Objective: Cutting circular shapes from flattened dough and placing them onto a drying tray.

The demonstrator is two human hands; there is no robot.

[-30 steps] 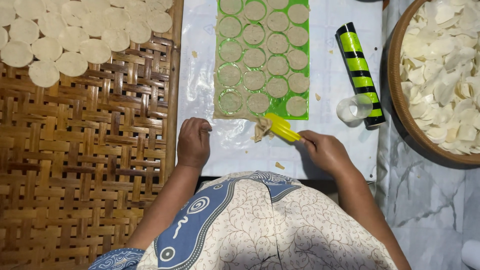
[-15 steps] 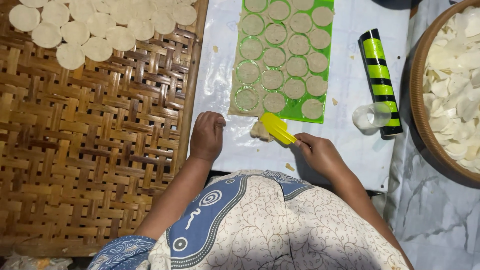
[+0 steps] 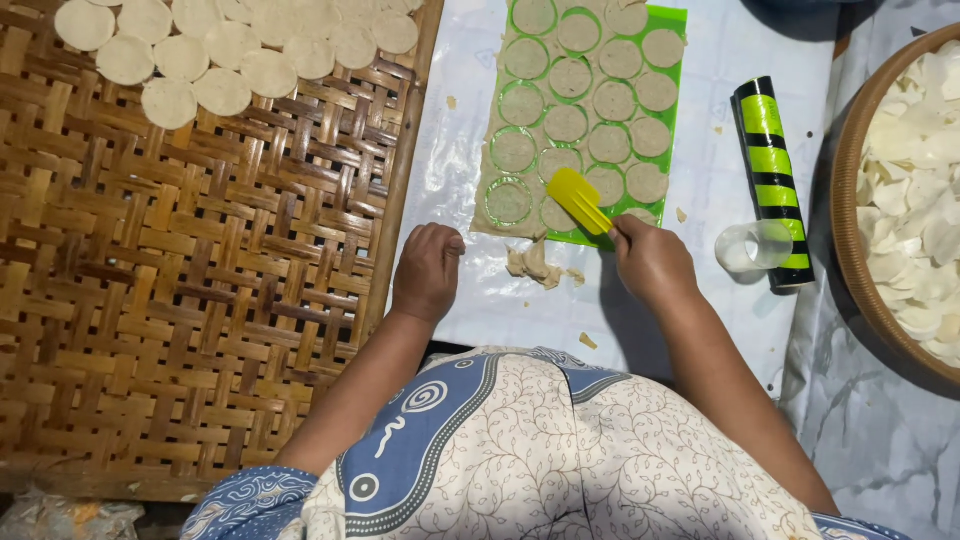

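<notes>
The right hand [image 3: 652, 262] is closed around the handle of a yellow plastic scraper [image 3: 581, 199], whose blade reaches up and left from the fist onto the near edge of a green cutting mat [image 3: 677, 60]. The mat carries a sheet of dough [image 3: 580, 110] cut into round discs, each ringed by a thin strip of green. Just left of this hand lies a small heap of dough scraps [image 3: 531, 262] on the white plastic sheet [image 3: 470, 120].

The left hand [image 3: 428, 272] rests knuckles up on that sheet with its fingers curled under, holding nothing that can be seen; the scraps lie just to its right.

Left of the left hand, a woven bamboo tray [image 3: 200, 300] holds rows of pale dough discs [image 3: 225, 50] at its far end, well away from the hand. To the right of the right hand stands a clear round cutter [image 3: 752, 247], touching a rolling pin [image 3: 772, 180] striped green and black. Further right, a round wooden-rimmed basket [image 3: 848, 200] is filled with thin white chips [image 3: 915, 190]. Between hand and basket nothing blocks the way but the pin and cutter.
</notes>
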